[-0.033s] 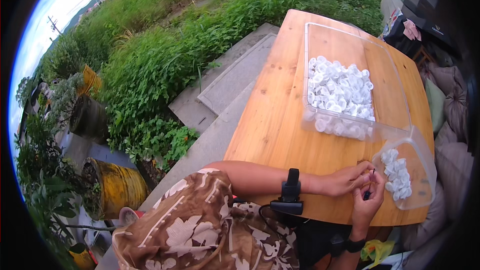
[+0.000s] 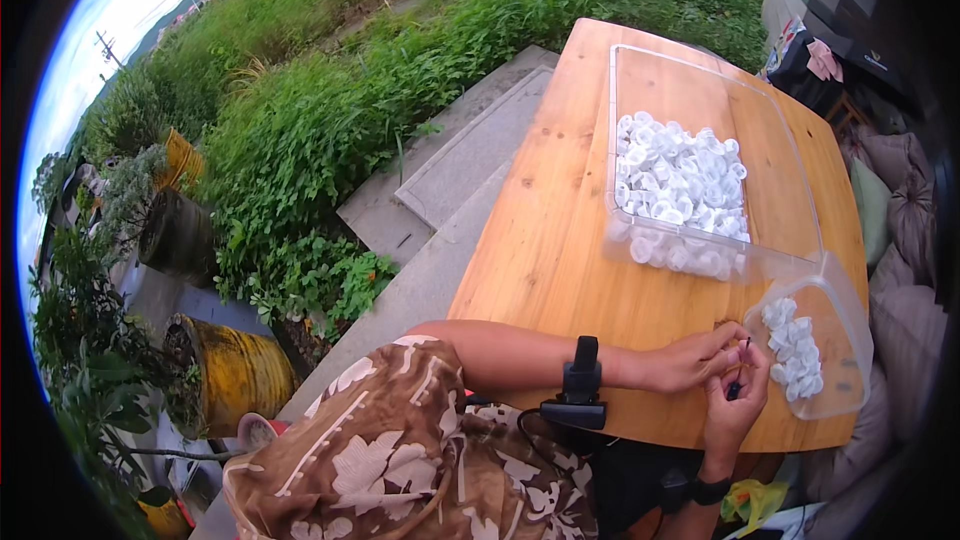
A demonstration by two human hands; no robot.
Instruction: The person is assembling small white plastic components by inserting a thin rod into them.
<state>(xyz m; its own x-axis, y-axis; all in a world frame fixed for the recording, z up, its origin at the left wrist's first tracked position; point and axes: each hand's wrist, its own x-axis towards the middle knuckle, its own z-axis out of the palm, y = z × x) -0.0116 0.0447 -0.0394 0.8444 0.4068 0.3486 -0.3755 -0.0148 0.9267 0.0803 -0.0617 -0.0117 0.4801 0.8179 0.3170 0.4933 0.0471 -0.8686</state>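
My left hand (image 2: 690,360) reaches in from the left over the table's near edge, its fingertips closed together against those of my right hand. Whatever they pinch is hidden or too small to name. My right hand (image 2: 737,408) is curled closed around a small dark tool (image 2: 735,390); a dark tip shows above the fingers, and its kind is unclear. Beside both hands, a small clear plastic container (image 2: 855,380) holds several crumpled white, cup-like pieces (image 2: 795,350). Farther off, a large clear plastic bin (image 2: 612,90) holds a heap of similar translucent white pieces (image 2: 680,175).
Everything stands on a wooden table (image 2: 540,230) with rounded corners. Stuffed sacks (image 2: 905,320) crowd its right side. Stone slabs (image 2: 470,165) and green plants lie beyond its left edge, with a rusty yellow drum (image 2: 245,375) farther left. A yellow plastic bag (image 2: 755,502) sits below the near edge.
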